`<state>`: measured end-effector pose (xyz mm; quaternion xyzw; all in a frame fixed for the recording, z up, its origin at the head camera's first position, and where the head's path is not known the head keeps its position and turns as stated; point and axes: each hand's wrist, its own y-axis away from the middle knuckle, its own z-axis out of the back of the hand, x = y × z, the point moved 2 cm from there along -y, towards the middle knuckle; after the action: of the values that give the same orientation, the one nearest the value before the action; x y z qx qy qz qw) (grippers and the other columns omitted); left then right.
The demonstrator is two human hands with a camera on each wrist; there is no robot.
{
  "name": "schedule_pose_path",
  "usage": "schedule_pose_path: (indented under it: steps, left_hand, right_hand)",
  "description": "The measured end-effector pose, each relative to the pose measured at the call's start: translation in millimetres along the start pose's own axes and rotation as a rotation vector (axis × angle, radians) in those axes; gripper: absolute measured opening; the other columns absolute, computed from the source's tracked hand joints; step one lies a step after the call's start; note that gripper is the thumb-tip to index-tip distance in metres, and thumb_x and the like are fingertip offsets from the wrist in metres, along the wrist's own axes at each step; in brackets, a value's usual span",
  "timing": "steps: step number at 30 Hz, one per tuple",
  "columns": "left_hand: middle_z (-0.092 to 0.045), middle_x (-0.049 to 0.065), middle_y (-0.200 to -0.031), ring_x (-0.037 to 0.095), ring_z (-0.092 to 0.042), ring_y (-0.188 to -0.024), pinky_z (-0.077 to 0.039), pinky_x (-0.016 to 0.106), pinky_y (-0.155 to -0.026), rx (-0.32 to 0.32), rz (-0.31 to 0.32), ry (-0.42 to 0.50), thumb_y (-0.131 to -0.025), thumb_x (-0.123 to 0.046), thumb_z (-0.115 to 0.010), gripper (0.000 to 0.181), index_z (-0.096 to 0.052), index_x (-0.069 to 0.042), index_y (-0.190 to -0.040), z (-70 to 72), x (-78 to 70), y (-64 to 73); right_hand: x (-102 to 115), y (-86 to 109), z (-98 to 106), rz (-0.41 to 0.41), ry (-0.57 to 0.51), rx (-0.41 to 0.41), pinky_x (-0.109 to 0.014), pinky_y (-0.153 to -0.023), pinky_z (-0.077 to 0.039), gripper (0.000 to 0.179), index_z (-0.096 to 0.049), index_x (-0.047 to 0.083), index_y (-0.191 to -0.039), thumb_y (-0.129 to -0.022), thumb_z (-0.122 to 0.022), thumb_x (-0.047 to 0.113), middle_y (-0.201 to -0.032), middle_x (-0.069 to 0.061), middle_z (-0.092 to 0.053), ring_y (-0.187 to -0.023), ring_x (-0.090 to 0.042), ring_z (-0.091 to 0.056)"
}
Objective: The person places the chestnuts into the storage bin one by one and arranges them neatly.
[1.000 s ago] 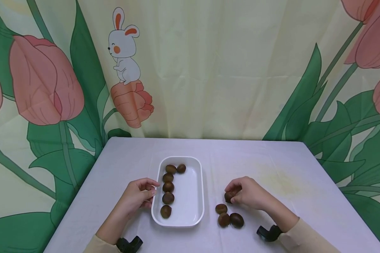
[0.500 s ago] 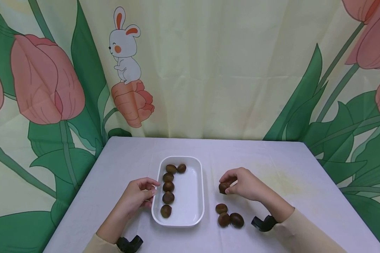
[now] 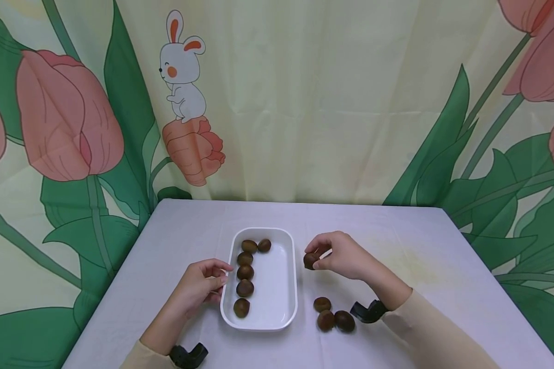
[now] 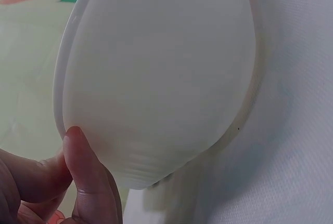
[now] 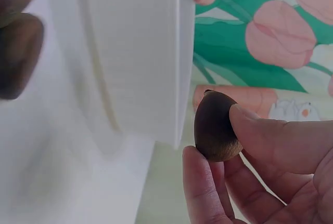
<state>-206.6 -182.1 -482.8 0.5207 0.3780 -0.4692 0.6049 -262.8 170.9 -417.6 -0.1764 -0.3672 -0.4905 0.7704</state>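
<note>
brown chestnuts (image 3: 245, 288), white tray (image 3: 274, 292), tulip-patterned cream curtain (image 3: 332, 102)

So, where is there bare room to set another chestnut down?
Free: the right side of the tray, between the chestnut row and right rim; the tablecloth between the right hand and the back-right corner. Crowded: the tray's left side, by the left hand, and the patch around three loose chestnuts.

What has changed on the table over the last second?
The right hand, pinching a round, dark-brown chestnut, has moved left and upward in the head view, toward the white, rounded-rectangular tray. Nothing was let go. The left hand stays at the tray's left rim; the six chestnuts inside and three chestnuts outside stayed put.
</note>
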Motion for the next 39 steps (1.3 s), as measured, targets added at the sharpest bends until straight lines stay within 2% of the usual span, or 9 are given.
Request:
schedule_pose_path:
  steps: [7,18,28,39]
  left_hand:
    - [-0.064,0.009,-0.091,0.019,-0.063,-0.064,-0.056,0.028,-0.051,-0.006,0.01,-0.011,-0.095,0.007,-0.073,0.025,-0.077,-0.002,-0.118,-1.6,0.1,-0.1]
    - [-0.065,0.009,-0.091,0.02,-0.063,-0.064,-0.057,0.028,-0.052,-0.003,0.01,-0.012,-0.095,0.007,-0.073,0.025,-0.076,-0.001,-0.118,-1.9,-0.2,0.3]
    - [-0.065,0.009,-0.092,0.02,-0.064,-0.065,-0.057,0.028,-0.052,0.007,0.009,-0.005,-0.095,0.006,-0.073,0.026,-0.075,-0.001,-0.12,-0.2,0.5,-0.3]
    - [-0.064,0.009,-0.091,0.019,-0.063,-0.065,-0.057,0.028,-0.051,0.003,0.01,-0.005,-0.095,0.007,-0.073,0.026,-0.076,-0.001,-0.119,-0.5,-1.2,0.5]
  right_hand:
    - [13.0,-16.6,-7.3,0.039,-0.02,0.001,-0.032,-0.08,-0.061,0.027,-0.08,0.02,-0.106,-0.087,-0.082,0.001,-0.096,0.004,-0.08,-0.098,-0.015,-0.073]
    - [28.2,-41.6,-23.3,0.051,-0.061,0.02,-0.032,-0.085,-0.061,0.028,-0.081,0.019,-0.107,-0.086,-0.082,0.001,-0.097,0.004,-0.081,-0.1,-0.014,-0.074]
    - [31.7,-64.5,-41.5,0.018,-0.105,0.032,-0.033,-0.085,-0.062,0.027,-0.081,0.018,-0.106,-0.086,-0.083,0.001,-0.098,0.003,-0.08,-0.096,-0.014,-0.073]
    - [45.3,-77.9,-55.8,0.014,-0.1,0.024,-0.031,-0.082,-0.059,0.027,-0.081,0.014,-0.106,-0.083,-0.086,0.001,-0.095,0.001,-0.077,-0.091,-0.016,-0.069]
